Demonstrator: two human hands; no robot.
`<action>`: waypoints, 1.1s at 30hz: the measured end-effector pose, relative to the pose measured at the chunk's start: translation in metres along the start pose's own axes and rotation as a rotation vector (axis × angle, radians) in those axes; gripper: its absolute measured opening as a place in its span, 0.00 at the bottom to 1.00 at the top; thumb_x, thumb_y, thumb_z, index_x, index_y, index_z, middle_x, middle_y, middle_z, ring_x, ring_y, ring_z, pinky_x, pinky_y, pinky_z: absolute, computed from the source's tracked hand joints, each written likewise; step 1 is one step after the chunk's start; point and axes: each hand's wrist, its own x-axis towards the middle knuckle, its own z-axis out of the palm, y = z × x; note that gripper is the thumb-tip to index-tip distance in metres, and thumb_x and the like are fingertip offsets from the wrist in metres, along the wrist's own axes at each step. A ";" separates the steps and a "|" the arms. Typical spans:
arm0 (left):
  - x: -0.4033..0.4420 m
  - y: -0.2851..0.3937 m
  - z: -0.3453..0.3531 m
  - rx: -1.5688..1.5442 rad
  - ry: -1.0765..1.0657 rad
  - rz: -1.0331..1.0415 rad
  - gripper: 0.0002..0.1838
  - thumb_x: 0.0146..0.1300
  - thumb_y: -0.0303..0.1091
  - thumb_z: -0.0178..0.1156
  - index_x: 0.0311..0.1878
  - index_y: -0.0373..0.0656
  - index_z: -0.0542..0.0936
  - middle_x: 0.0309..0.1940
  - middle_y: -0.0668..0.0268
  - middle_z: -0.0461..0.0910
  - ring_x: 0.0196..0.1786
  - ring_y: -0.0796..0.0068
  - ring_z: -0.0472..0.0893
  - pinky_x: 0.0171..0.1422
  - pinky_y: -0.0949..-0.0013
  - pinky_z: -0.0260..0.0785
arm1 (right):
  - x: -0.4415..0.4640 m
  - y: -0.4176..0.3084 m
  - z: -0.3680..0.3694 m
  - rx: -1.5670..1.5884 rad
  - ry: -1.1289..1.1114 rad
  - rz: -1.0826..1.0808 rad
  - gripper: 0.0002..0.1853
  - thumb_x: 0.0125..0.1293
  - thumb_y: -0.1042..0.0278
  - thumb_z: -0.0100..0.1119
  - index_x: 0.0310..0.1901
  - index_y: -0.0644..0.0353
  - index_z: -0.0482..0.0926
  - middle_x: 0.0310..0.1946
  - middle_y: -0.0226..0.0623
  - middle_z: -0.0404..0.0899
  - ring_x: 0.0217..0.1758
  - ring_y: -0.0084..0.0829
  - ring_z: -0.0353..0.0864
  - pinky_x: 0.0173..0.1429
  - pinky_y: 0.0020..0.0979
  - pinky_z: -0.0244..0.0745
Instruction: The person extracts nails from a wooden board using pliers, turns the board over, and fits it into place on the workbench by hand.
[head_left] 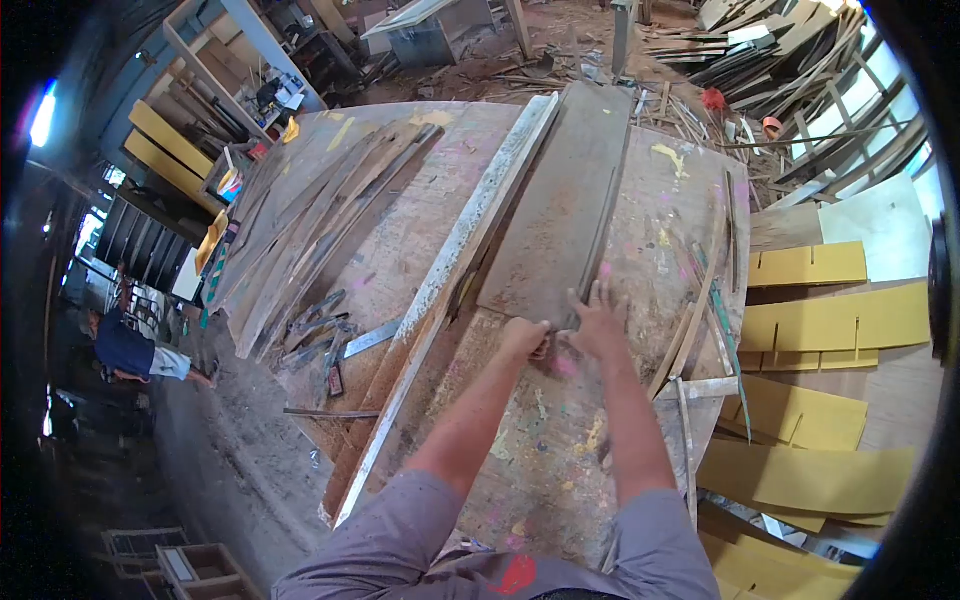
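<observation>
A long, dusty grey-brown wooden board (560,200) lies lengthwise on the paint-spotted worktable (540,430). My left hand (527,338) is closed at the board's near end, its fingers curled under. Whatever those fingers hold, if anything, is hidden. Close by on the right, my right hand (600,322) rests with fingers spread at the board's near right corner. Along the board's left side runs a long, white-speckled straight bar (480,215) beside brown wooden strips.
Thin wooden planks (330,200) lie on the table's left, with hand tools (315,335) near them. Narrow strips (705,300) lie at the right edge. Yellow slotted panels (835,320) stand beyond it. Another person (130,345) is at far left. Scrap wood (800,70) piles up behind.
</observation>
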 end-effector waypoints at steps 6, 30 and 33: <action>-0.024 -0.014 0.022 0.131 0.418 0.318 0.22 0.65 0.38 0.70 0.52 0.28 0.79 0.47 0.44 0.87 0.52 0.47 0.87 0.60 0.52 0.77 | -0.032 0.070 -0.031 -0.027 -0.051 0.103 0.44 0.68 0.41 0.67 0.83 0.34 0.60 0.86 0.51 0.50 0.89 0.55 0.43 0.88 0.64 0.34; -0.205 -0.151 -0.082 0.063 0.107 0.275 0.27 0.66 0.52 0.73 0.56 0.37 0.85 0.38 0.61 0.87 0.43 0.70 0.86 0.49 0.65 0.79 | -0.237 0.023 0.044 0.885 0.085 0.406 0.21 0.58 0.64 0.79 0.48 0.69 0.87 0.31 0.44 0.88 0.39 0.30 0.89 0.44 0.38 0.82; -0.258 -0.217 -0.119 -0.304 0.020 0.098 0.28 0.68 0.45 0.74 0.59 0.33 0.79 0.43 0.58 0.85 0.43 0.66 0.86 0.48 0.61 0.83 | -0.302 -0.021 0.085 1.117 -0.147 0.437 0.18 0.60 0.65 0.79 0.46 0.70 0.88 0.33 0.40 0.88 0.37 0.29 0.87 0.40 0.34 0.80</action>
